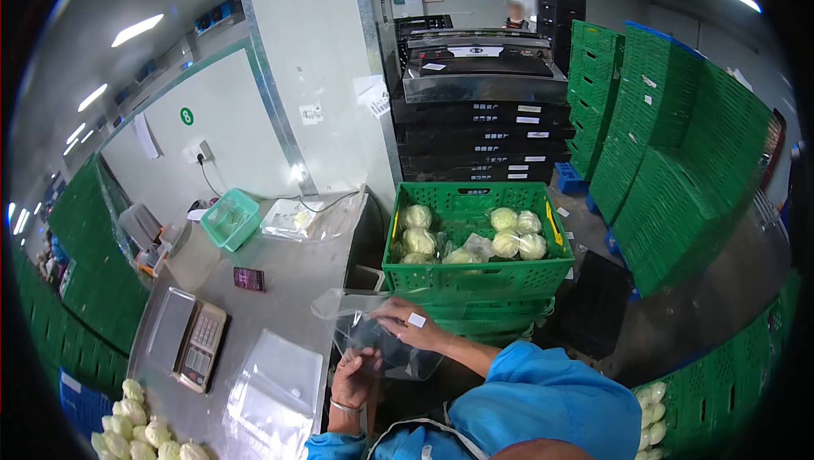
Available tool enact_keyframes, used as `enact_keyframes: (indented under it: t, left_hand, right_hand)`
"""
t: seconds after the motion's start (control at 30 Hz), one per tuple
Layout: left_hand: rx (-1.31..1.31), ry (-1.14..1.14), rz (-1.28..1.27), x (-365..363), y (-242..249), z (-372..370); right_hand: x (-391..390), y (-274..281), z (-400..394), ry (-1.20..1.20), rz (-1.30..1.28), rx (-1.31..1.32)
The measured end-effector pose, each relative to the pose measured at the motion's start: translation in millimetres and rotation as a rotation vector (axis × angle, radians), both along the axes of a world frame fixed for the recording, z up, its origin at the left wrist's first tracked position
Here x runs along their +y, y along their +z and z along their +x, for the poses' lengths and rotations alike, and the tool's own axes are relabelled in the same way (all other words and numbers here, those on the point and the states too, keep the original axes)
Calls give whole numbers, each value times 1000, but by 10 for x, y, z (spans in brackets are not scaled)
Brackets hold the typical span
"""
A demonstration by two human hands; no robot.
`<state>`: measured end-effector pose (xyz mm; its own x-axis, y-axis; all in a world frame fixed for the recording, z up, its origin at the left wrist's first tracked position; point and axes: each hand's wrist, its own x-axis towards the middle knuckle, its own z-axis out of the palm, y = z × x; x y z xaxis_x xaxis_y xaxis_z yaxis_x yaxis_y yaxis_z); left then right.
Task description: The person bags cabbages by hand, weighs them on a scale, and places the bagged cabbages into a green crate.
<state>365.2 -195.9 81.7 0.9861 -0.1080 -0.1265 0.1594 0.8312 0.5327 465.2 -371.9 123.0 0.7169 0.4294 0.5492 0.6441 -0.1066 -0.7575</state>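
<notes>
Both hands are on a clear plastic bag [398,348] over the table's right edge. My left hand [354,373] has its fingers closed on the bag's lower left part. Above it and to the right, my right hand [407,323] pinches the bag near its top; a small white label [416,320] shows beside that hand. Just beyond the hands stands a green crate [479,272] holding several pale green cabbages [504,244], some in clear wrap. A stack of flat clear bags [275,392] lies on the metal table [288,307], left of my left hand.
On the table are a scale [199,341], a phone [248,279] and a teal basket [231,219]. Pale vegetables [136,426] are piled at the lower left. Black crates [483,138] and a wrapping machine [479,66] stand behind; green crates [653,146] are stacked right. A person [515,15] is far back.
</notes>
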Motion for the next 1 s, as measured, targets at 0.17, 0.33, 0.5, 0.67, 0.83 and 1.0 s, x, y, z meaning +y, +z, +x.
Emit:
enact_keyframes:
  t: [0.17, 0.33, 0.5, 0.67, 0.83, 1.0]
  left_hand:
    - [-17, -7, 12, 125, -101, -2]
    - [-62, 5, -44, 86, 82, -37]
    - [-166, -30, 20, 82, 204, -90]
    - [-180, -78, 120, 105, 200, -118]
    - [-185, -97, 138, 82, 204, -167]
    - [-146, -53, 218, 109, 190, -188]
  right_hand:
    - [-30, 3, 30, -17, -49, -83]
    - [13, -102, 66, -92, -50, -202]
    - [4, -144, 16, 16, -33, 304]
    - [26, -340, -71, 377, 201, 1018]
    - [115, -573, -66, 711, 433, 1319]
    - [85, -462, -1, 735, 538, 1382]
